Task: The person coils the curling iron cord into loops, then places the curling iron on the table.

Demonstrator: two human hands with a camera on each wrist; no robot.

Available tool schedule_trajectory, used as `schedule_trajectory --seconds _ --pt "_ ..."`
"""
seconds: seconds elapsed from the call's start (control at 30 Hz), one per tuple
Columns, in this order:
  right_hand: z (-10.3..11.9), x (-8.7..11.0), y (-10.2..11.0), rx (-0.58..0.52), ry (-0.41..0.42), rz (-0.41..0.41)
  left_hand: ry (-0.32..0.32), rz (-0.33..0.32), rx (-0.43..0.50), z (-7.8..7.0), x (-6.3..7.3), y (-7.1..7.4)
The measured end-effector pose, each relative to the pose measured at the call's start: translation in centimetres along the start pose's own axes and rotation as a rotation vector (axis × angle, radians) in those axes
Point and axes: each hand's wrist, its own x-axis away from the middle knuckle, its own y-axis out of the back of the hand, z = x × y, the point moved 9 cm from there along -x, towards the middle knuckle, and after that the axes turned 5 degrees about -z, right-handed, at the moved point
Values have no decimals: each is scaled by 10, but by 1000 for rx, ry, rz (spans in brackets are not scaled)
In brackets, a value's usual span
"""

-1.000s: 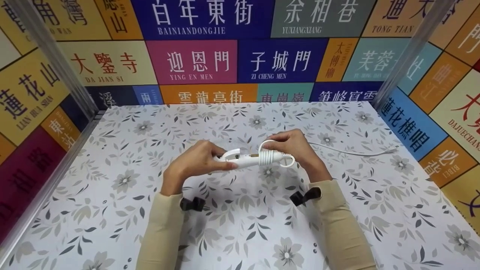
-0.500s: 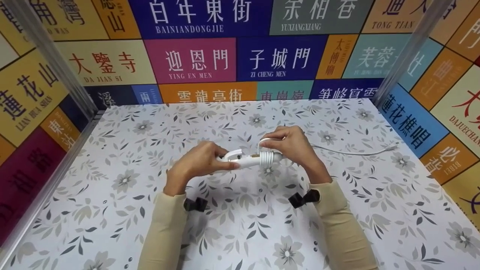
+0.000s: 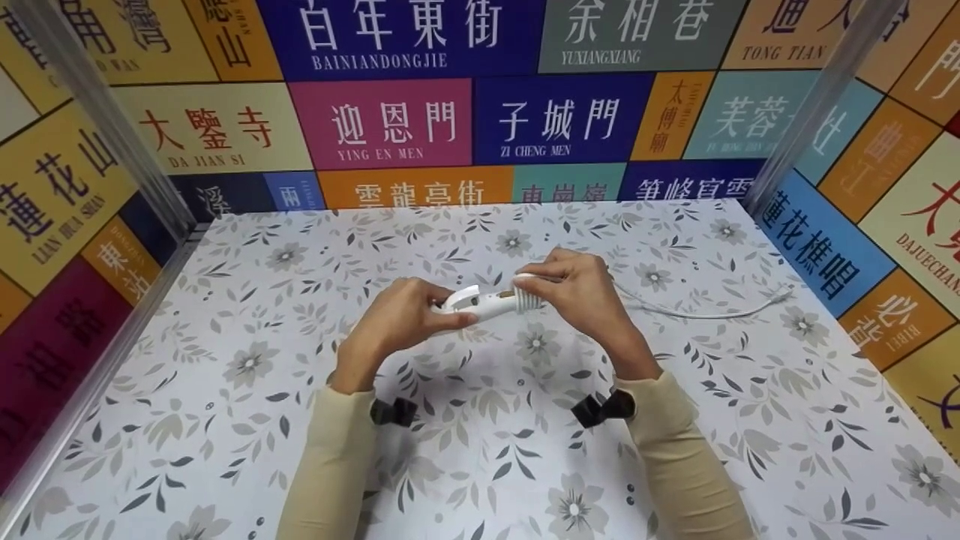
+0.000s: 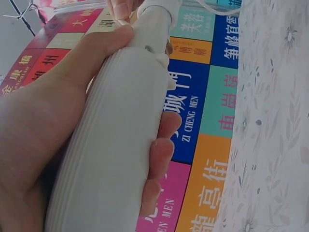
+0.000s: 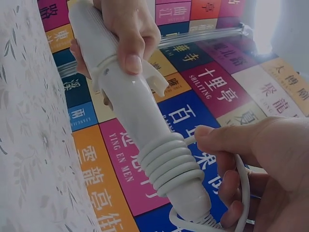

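My left hand (image 3: 397, 319) grips a white corded appliance that looks like a curling iron (image 3: 491, 306), fingers and thumb round its wide ribbed part (image 5: 94, 38). A small lever (image 5: 155, 82) sticks out beside that thumb. Several turns of white power cord (image 5: 169, 162) lie side by side round the narrower end. Just past the coils, the right hand (image 3: 581, 289) pinches the cord between thumb and forefinger, and a loop of it runs across the other fingers. The iron is held above the table, its narrow end partly hidden by the right hand in the head view.
The cord's free length (image 3: 705, 315) trails to the right over the flower-patterned table (image 3: 465, 465). Colourful sign-printed panels (image 3: 397, 124) stand behind and at both sides, with clear posts at the corners. Black wrist mounts (image 3: 394, 411) sit on both sleeves.
The right hand has moved over the narrow end and pulls the cord in close to the coils. The iron's right end has tilted up slightly. The left hand keeps its grip.
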Motion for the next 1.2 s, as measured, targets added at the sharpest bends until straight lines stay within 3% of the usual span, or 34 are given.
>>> schedule_trajectory --seconds 0.27,0.57,0.87,1.0,1.2 --pt "15 6 -5 34 76 27 36 -89 -46 3 -2 9" --pt "14 7 -13 -36 31 75 66 -177 -79 10 -3 19" --pt "12 6 -15 -49 6 101 159 -249 -35 13 -1 27" --pt "8 4 -20 -82 -4 155 187 -271 -14 15 2 30" --pt "-12 3 -31 -199 -70 282 179 -267 -7 15 3 32"
